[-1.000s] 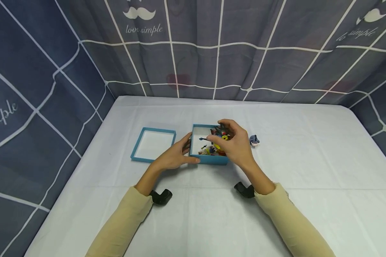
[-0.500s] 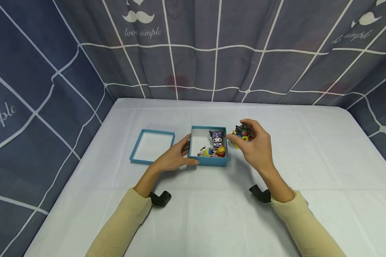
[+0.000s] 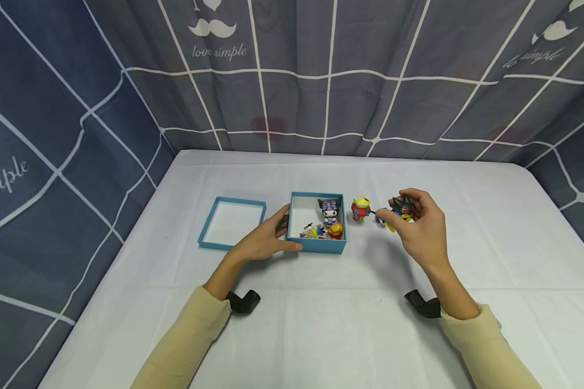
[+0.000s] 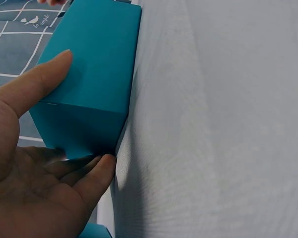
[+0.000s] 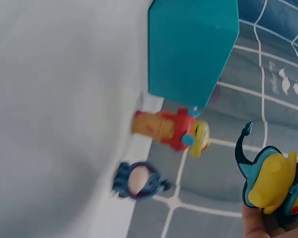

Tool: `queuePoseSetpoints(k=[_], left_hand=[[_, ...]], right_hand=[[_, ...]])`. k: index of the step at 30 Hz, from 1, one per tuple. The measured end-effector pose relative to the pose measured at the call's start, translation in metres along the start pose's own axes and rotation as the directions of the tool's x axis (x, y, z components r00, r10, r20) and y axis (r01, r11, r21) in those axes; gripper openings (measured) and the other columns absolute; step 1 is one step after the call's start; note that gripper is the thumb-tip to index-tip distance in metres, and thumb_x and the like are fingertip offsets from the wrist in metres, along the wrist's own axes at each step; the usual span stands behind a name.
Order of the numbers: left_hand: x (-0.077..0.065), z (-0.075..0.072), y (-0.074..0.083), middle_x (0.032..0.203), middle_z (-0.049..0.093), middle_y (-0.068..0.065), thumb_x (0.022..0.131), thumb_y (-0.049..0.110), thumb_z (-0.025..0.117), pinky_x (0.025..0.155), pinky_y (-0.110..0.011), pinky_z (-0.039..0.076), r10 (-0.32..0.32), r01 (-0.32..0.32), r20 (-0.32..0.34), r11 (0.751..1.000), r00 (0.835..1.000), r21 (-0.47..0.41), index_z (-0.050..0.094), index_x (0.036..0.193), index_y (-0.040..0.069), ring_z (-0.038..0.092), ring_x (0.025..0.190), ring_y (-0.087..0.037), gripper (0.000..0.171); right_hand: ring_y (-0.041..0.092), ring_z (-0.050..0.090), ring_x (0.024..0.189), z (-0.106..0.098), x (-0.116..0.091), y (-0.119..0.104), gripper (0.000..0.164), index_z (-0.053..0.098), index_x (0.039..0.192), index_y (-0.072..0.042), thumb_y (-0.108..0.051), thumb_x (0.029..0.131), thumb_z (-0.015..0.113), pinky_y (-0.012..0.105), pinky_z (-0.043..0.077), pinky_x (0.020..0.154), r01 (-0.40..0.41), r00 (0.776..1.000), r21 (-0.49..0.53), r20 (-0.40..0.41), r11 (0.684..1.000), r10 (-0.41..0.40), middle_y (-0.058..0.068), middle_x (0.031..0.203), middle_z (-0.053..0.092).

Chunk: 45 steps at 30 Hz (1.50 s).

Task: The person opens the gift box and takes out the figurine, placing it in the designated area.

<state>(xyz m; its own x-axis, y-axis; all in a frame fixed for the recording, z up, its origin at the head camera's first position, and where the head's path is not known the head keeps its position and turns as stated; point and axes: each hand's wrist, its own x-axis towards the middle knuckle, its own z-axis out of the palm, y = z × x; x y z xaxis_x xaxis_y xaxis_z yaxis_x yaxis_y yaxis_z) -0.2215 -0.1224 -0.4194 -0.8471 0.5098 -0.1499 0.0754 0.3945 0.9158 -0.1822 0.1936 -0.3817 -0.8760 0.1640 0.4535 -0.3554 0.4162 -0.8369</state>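
My left hand holds the near left corner of the open teal box, thumb against its front wall and fingers along its left side. Inside stand a purple-and-black figurine and an orange one; a small yellow-and-white figurine lies beside them. To the right of the box, my right hand pinches a dark figurine with a yellow belly and thin tail, raised off the table. A red figurine with a yellow-green head stands close to the box. A blue figurine is partly hidden behind my right hand.
The teal-rimmed lid lies with its white inside up, left of the box. A white cloth covers the table. Dark gridded curtains hang behind and at the sides.
My right hand has lifted figurines out of the box and moved right. The red figurine now stands on the table, and the dark one remains in my right hand. My left hand stays on the box.
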Motion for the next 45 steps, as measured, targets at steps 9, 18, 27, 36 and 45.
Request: queuePoseSetpoints(k=[9, 18, 27, 36, 45], left_hand=[[-0.001, 0.0, 0.001, 0.161, 0.015, -0.018, 0.085, 0.016, 0.08, 0.115, -0.033, 0.03, 0.02, -0.019, 0.009, 1.0, 1.0, -0.024, 0.002, 0.158, 0.004, 0.023, 0.146, -0.027, 0.108], [0.0, 0.001, 0.002, 0.162, 0.014, -0.017, 0.085, 0.016, 0.08, 0.114, -0.032, 0.03, 0.019, -0.019, 0.008, 1.0, 1.0, -0.02, 0.002, 0.158, 0.004, 0.022, 0.146, -0.027, 0.108], [-0.001, 0.001, 0.001, 0.162, 0.014, -0.017, 0.085, 0.018, 0.08, 0.114, -0.033, 0.03, 0.02, -0.02, 0.003, 1.0, 1.0, -0.006, 0.002, 0.158, 0.003, 0.023, 0.146, -0.028, 0.108], [-0.001, 0.001, 0.001, 0.162, 0.014, -0.014, 0.085, 0.018, 0.08, 0.114, -0.03, 0.031, 0.004, -0.004, -0.006, 1.0, 1.0, -0.003, 0.002, 0.159, 0.006, 0.023, 0.146, -0.025, 0.108], [-0.001, 0.001, 0.0, 0.162, 0.015, -0.014, 0.085, 0.018, 0.08, 0.113, -0.029, 0.031, 0.003, -0.003, -0.009, 1.0, 1.0, 0.008, 0.002, 0.159, 0.005, 0.025, 0.146, -0.024, 0.108]], right_hand=[[0.003, 0.064, 0.095, -0.021, -0.002, 0.021, 0.045, 0.055, 0.116, -0.002, 0.002, 0.079, 0.081, 0.012, 0.049, 0.082, -0.101, 0.994, -0.012, -0.044, 0.995, 0.1, -0.001, 0.101, 0.067], [-0.001, 0.061, 0.093, -0.031, 0.002, 0.037, 0.047, 0.05, 0.118, -0.001, -0.004, 0.082, 0.081, 0.008, 0.048, 0.079, -0.175, 0.984, -0.102, -0.049, 0.979, 0.171, 0.005, 0.105, 0.065], [-0.005, 0.059, 0.089, -0.038, 0.007, 0.051, 0.046, 0.046, 0.119, -0.004, -0.013, 0.087, 0.078, 0.006, 0.048, 0.074, -0.263, 0.965, -0.14, -0.025, 0.955, 0.262, 0.011, 0.109, 0.064], [-0.008, 0.053, 0.087, -0.039, 0.014, 0.057, 0.06, 0.04, 0.123, 0.012, -0.022, 0.089, 0.076, 0.004, 0.045, 0.075, -0.263, 0.958, -0.228, 0.055, 0.937, 0.282, 0.026, 0.115, 0.063], [0.004, 0.053, 0.087, -0.036, 0.021, 0.066, 0.059, 0.038, 0.115, 0.007, -0.035, 0.091, 0.072, 0.011, 0.041, 0.069, -0.241, 0.944, -0.348, 0.132, 0.906, 0.302, 0.025, 0.113, 0.066]])
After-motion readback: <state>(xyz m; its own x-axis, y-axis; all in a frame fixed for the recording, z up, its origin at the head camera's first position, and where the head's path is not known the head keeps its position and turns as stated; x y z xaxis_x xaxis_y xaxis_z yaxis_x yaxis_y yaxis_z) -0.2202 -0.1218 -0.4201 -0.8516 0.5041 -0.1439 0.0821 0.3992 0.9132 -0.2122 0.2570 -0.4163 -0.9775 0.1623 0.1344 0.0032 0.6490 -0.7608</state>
